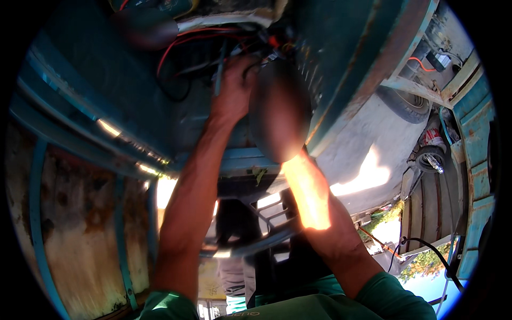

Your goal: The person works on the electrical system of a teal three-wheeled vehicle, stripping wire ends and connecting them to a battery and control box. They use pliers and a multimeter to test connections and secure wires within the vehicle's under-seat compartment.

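My left hand (234,82) reaches into the dark, teal-painted metal housing (194,114), in among loose wires. Its fingers look curled in at the wiring, and what they hold is too dark to make out. A thin, pale blue-green strip (220,69) stands right beside that hand. Red wires (181,42) and black cables (184,90) loop to the left of it. My right forearm (306,186), partly in bright sunlight, reaches up next to the left one. A dark blurred oval covers my right hand (280,114), so its fingers are hidden.
A teal metal wall with rusty edges (354,69) rises on the right of my hands. Further right are a tyre (410,104) and a black cable (442,261). Rust-stained panels (85,224) stand at left. A curved dark bar (272,240) crosses beneath my forearms.
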Motion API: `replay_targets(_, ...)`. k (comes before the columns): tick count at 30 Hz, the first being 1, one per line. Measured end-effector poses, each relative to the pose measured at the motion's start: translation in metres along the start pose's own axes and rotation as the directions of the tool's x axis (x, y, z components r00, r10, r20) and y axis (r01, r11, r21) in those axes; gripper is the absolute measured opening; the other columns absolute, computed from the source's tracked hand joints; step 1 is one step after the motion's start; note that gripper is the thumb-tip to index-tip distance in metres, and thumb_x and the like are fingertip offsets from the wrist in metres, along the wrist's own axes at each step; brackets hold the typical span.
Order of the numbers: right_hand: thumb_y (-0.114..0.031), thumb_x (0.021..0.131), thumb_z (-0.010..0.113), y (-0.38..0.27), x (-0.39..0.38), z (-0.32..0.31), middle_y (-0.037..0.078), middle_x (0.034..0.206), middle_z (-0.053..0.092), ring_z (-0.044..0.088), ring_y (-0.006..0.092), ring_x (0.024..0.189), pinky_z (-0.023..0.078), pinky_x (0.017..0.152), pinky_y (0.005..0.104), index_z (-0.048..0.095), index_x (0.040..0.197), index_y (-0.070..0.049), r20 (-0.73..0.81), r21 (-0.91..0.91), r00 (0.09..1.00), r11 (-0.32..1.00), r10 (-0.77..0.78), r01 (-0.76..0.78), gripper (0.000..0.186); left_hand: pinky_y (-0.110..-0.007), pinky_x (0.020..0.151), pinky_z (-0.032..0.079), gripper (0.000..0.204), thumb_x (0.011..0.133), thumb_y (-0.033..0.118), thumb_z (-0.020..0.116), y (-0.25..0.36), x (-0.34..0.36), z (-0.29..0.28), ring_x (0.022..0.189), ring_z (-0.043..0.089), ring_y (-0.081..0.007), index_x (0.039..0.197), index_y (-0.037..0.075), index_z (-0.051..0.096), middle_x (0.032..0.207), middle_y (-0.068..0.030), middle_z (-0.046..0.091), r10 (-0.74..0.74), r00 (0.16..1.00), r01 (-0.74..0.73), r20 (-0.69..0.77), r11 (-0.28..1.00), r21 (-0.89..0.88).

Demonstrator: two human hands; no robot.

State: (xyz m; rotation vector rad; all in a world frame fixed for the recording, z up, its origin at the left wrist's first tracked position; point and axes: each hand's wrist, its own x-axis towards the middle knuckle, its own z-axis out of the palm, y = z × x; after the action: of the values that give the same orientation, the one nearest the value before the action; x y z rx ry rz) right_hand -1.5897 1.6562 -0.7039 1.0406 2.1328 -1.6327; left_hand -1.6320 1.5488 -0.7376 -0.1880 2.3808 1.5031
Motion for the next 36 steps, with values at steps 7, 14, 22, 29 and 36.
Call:
replay_targets(7,-0.027,0.09,0.056,0.002,-0.012,0.01,0.023,0.082,0.065,0.066,0.0356,0.076,0.05,0.069,0.0426,0.061,0.099,-0.001,0.135,-0.264,0.96,0.925,-0.245,0.274,0.028,-0.033,0.085,0.049,0.022,0.092,0.012,0.057,-0.001,-0.013,-0.007,0.094,0.064,-0.0202,0.109,0.003,0.067,0.101,-0.0141,0.069,-0.275,0.961,0.271,0.005,0.942,-0.199)
replay_targets(14,-0.028,0.09,0.054,0.0,-0.016,0.014,0.026,0.086,0.064,0.064,0.0447,0.083,0.051,0.072,0.0463,0.059,0.105,-0.002,0.122,-0.25,0.946,0.913,-0.301,0.322,0.03,-0.031,0.08,0.051,0.02,0.092,0.014,0.058,0.004,-0.021,-0.014,0.085,0.066,-0.0198,0.106,0.003,0.068,0.095,-0.0131,0.07,-0.274,0.956,0.235,-0.1,0.928,-0.29)
replay_targets(22,-0.024,0.091,0.057,-0.034,-0.013,0.007,0.015,0.083,0.067,0.062,0.0213,0.076,0.049,0.071,0.0344,0.062,0.103,-0.001,0.129,-0.112,0.991,0.993,0.036,-0.022,0.026,-0.03,0.071,0.049,0.017,0.088,0.01,0.062,0.022,-0.032,-0.01,0.077,0.063,-0.0157,0.102,0.001,0.068,0.084,-0.0097,0.069,-0.425,0.899,0.358,-0.106,0.852,-0.381)
replay_targets(29,-0.029,0.092,0.056,-0.027,-0.012,0.007,0.02,0.08,0.066,0.066,0.0316,0.075,0.05,0.07,0.0386,0.059,0.103,-0.001,0.151,-0.145,0.987,0.989,0.046,-0.024,0.031,-0.032,0.068,0.049,0.018,0.088,0.016,0.064,0.036,-0.034,-0.026,0.073,0.065,-0.0229,0.097,0.0,0.067,0.083,-0.0146,0.068,-0.391,0.917,0.357,-0.074,0.889,-0.286)
replay_targets(36,-0.017,0.093,0.056,-0.018,-0.014,0.008,0.016,0.093,0.068,0.067,0.0242,0.086,0.052,0.077,0.0351,0.056,0.109,-0.003,0.305,-0.009,0.945,0.992,-0.12,0.129,0.022,-0.046,0.076,0.051,0.025,0.089,0.023,0.061,0.1,-0.037,-0.064,0.084,0.064,-0.0444,0.097,0.001,0.067,0.086,-0.0235,0.067,-0.339,0.937,0.318,0.081,0.927,0.2)
